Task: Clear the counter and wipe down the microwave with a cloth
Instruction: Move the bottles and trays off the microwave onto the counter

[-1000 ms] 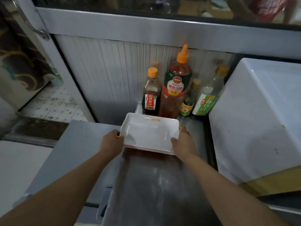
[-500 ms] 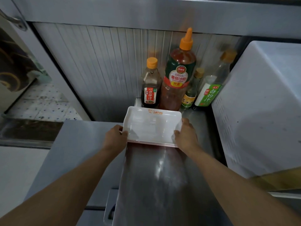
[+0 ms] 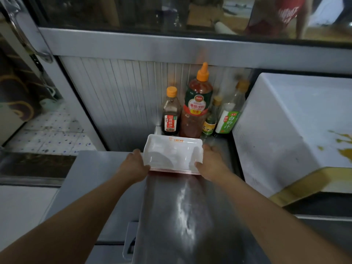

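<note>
Left hand (image 3: 135, 164) curled around the left short end of a stack of white trays (image 3: 173, 153); right hand (image 3: 208, 162) clamped on the right short end, thumb over the near rim. Against half a second ago: same grip, stack at much the same spot, view tipped upward. Stack at the far end of the steel surface (image 3: 182, 216), just before four sauce bottles (image 3: 192, 109), left of the white microwave (image 3: 289, 130). Long axis left to right, hollow side up, printed rim toward the bottles.

You face ribbed metal wall panel (image 3: 122, 96) under steel ledge (image 3: 171, 48); glass window (image 3: 133, 12) above; speckled tile floor (image 3: 49, 134) at left; dim light.
</note>
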The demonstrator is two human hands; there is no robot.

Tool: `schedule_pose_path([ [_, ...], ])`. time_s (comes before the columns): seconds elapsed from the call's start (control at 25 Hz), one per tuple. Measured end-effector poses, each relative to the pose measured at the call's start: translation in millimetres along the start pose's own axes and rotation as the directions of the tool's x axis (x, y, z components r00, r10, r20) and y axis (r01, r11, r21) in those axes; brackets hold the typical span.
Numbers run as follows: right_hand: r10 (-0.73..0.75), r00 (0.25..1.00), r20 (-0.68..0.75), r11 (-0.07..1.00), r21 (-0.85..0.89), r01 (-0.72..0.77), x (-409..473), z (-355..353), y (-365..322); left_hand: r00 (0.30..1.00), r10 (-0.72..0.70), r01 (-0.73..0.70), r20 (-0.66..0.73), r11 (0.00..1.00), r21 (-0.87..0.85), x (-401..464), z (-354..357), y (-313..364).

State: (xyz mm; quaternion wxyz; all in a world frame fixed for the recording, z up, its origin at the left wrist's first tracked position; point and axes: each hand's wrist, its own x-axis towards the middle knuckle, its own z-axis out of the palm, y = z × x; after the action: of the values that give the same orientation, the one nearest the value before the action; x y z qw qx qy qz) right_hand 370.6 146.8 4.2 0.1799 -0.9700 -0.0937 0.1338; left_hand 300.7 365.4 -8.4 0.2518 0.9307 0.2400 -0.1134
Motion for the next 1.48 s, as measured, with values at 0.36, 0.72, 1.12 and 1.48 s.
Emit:
schedule_pose_path([
  [0.36, -0.225, 0.972, -0.066, 0.964, -0.158, 0.213, -79, -71, -10, 0.982, 0.186, -0.181, 0.014, 0.931, 0.317, -95, -45, 59],
  [0.72, -0.43, 0.891, -0.146, 0.901, -0.122, 0.415, -183, -152, 18, 0.966, 0.248, -0.206, -0.08, 0.916, 0.344, -235, -35, 118],
  [1.12, -0.3, 0.933, -0.196, 0.953, -0.098, 0.286, -270, -199, 107, 0.931, 0.365, -0.331, -0.023, 0.869, 0.369, -309, 5, 186],
  [1.48, 0.04, 0.962, -0.271, 0.998, -0.044, -0.054, -341, -211, 227, 0.78, 0.605, -0.616, 0.162, 0.694, 0.373, -337, 66, 271],
])
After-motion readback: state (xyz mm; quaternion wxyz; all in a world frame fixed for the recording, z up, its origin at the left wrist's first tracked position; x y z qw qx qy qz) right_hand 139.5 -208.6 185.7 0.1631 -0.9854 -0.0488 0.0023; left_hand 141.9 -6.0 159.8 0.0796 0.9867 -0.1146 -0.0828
